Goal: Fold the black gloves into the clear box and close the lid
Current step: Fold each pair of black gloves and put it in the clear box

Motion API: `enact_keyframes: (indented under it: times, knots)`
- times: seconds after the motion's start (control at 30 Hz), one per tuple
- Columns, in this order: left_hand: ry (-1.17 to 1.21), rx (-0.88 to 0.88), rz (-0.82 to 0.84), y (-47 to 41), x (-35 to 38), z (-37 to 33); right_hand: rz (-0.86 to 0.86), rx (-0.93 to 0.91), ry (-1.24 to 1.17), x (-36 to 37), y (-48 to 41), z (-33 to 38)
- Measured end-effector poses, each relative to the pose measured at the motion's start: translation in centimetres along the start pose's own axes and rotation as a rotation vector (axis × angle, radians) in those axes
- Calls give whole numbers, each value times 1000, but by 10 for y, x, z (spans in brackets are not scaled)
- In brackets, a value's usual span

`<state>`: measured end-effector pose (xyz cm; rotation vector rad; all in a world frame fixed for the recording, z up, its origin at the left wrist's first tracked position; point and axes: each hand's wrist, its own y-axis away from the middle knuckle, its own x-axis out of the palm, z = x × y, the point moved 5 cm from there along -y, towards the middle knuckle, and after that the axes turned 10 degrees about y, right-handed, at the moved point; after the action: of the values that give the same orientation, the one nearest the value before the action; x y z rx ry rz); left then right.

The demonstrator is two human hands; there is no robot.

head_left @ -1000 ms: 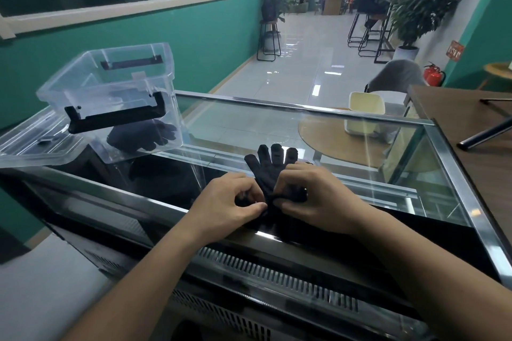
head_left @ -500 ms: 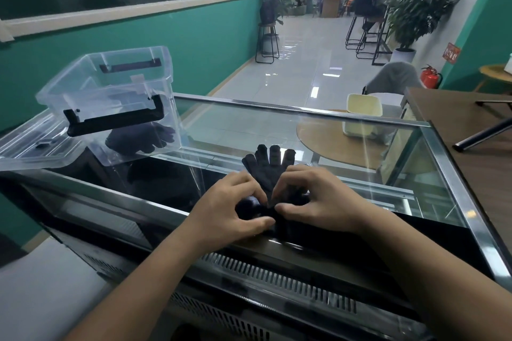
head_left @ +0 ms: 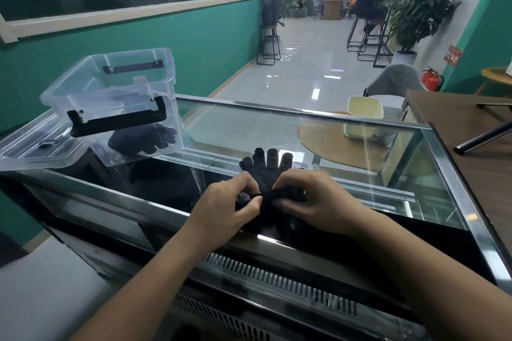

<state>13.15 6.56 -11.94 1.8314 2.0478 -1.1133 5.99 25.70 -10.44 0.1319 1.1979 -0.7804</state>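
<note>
A glass-topped worktop [head_left: 318,130] fills the view. At ten o'clock on it stands an open clear box [head_left: 116,97] holding one black glove [head_left: 144,140], its lid [head_left: 36,147] lying just left. At the centre, a second black glove [head_left: 267,163] lies flat, tips pointing to twelve o'clock. The left hand [head_left: 221,207] and right hand [head_left: 313,199] both pinch its bunched cuff between thumb and fingers [head_left: 288,180].
</note>
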Motion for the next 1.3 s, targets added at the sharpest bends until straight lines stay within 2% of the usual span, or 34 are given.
enact_keyframes:
  times: [0.3,0.47,0.7,0.87,0.93,1.07,1.3]
  knots:
    - [124,-205,91,-10,1,4,-109,129,-27,-6,0,-7]
    - [105,-254,35,-14,2,10,-129,187,-2,0,-2,-14]
    - [-92,-78,-43,-10,4,3,-222,169,59,-3,-3,-16]
    - [-157,151,-36,-3,7,-8,-241,106,97,-1,-3,-14]
    - [-192,184,-22,-2,9,-11,-261,95,114,-2,-4,-14]
    - [-189,93,15,-3,10,-8,-206,40,169,1,-5,-12]
    - [-154,24,-8,-3,9,-2,1,24,64,2,1,-4]
